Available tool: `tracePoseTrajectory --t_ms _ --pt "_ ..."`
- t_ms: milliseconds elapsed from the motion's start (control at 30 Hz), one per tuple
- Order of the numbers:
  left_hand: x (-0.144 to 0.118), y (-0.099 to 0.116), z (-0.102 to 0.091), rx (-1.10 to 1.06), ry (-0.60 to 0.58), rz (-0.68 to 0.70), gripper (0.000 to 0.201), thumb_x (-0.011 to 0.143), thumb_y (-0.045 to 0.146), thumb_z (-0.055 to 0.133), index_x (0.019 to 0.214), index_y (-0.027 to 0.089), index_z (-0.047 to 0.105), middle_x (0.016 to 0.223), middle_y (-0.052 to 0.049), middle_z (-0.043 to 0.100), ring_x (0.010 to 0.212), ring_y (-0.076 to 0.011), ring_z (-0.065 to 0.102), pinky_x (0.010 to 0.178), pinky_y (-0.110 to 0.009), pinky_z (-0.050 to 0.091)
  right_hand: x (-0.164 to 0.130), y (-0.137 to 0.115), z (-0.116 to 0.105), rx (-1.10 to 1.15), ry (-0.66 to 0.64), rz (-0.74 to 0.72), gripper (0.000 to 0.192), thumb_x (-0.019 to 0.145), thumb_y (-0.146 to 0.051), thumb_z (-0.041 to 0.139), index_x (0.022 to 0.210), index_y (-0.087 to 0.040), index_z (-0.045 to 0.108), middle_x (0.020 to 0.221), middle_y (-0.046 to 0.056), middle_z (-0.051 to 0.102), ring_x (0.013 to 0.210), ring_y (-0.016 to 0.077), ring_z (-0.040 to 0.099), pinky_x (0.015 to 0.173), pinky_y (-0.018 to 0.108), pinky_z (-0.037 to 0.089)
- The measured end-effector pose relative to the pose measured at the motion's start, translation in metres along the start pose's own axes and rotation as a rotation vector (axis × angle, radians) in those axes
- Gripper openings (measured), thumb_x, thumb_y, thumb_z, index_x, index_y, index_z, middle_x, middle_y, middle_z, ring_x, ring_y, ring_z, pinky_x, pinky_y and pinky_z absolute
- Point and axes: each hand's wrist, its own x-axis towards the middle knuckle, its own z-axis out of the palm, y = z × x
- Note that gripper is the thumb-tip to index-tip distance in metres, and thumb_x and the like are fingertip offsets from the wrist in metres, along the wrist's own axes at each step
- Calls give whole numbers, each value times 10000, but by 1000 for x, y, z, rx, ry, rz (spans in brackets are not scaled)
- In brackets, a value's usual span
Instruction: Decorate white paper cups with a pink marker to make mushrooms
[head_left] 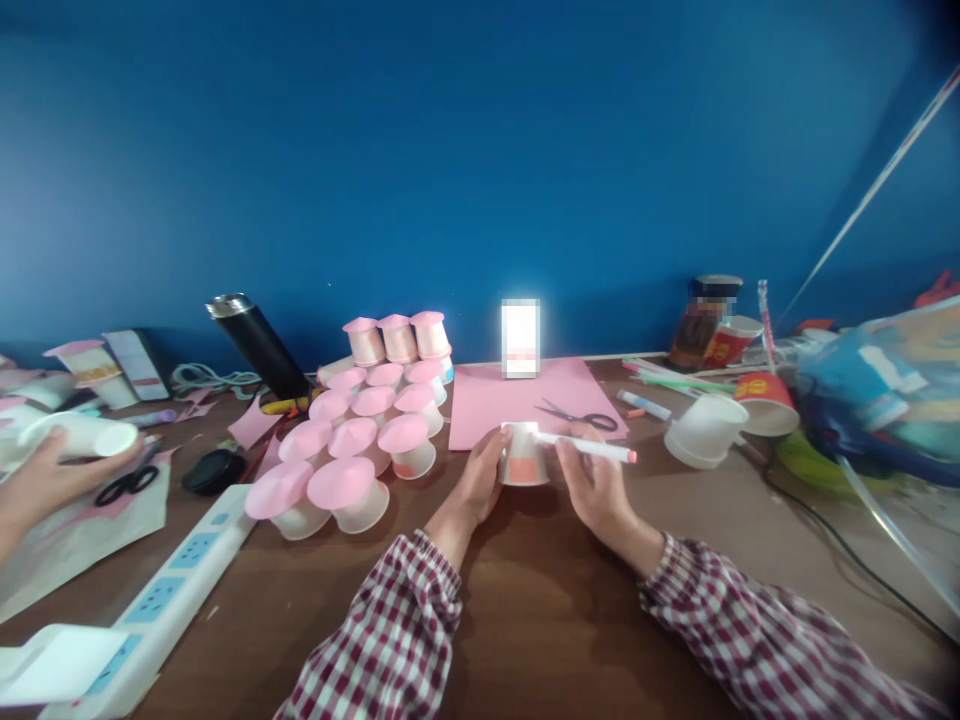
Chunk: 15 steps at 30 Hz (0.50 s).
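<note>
Upside down in front of me is a white paper cup with an orange-coloured patch on its side. The fingers of my left hand are closed round the cup's left side. A white marker pen with a reddish end is pinched in my right hand; its tip lies against the upper part of the cup. Just behind the hands, scissors rest on pink paper. Left of my hands stand several cups topped with pink paper cones.
A co-worker's hand holds a white cup at far left. A power strip lies at front left, a black flask behind it. Stacked white cups, a capped marker and a plastic bag are on the right.
</note>
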Motion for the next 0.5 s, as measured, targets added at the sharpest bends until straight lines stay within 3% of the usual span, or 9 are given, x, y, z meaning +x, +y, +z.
tracePoseTrajectory --t_ms 500 --pt "1 0 -1 -16 5 6 266 833 391 596 891 136 643 848 -61 665 878 -198 609 782 -297 456 -1 4 0 -38 -11 -41 154 942 -289 437 873 -202 544 727 39 587 629 176 554 578 304 472"
